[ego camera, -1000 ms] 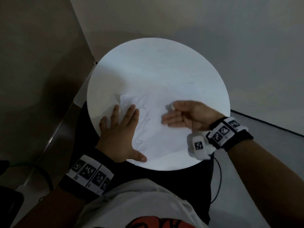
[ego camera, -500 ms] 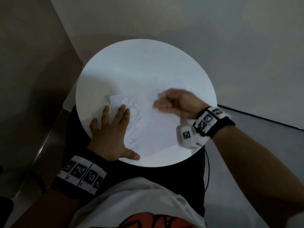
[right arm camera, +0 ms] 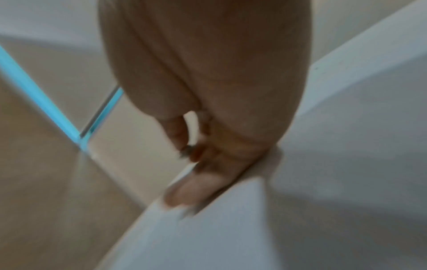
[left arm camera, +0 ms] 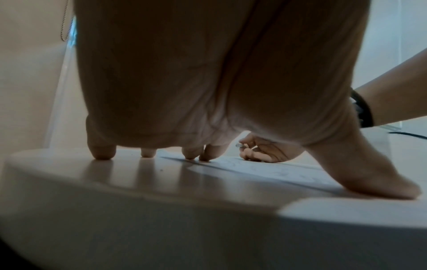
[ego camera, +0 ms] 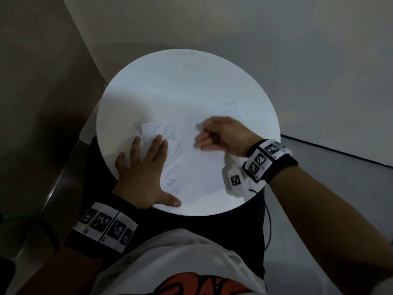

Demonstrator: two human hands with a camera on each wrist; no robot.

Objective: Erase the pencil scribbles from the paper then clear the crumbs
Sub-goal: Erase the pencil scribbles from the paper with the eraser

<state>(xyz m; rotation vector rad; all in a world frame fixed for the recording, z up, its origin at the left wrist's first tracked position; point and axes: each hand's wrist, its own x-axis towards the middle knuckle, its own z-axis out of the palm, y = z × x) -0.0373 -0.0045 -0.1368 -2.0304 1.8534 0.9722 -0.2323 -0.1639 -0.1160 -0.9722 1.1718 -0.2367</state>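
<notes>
While the left hand [ego camera: 141,173] lies flat on the paper [ego camera: 197,167], the right hand [ego camera: 223,135] pinches an eraser [ego camera: 198,126].

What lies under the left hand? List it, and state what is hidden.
The left hand presses flat on the paper's left edge, outer fingers on the bare table. Scribbles run beside it; any under the palm are covered.

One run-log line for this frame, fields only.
left hand: flat, pressing paper | right hand: pinching eraser over paper | scribbles: remain | table: round, white
</notes>
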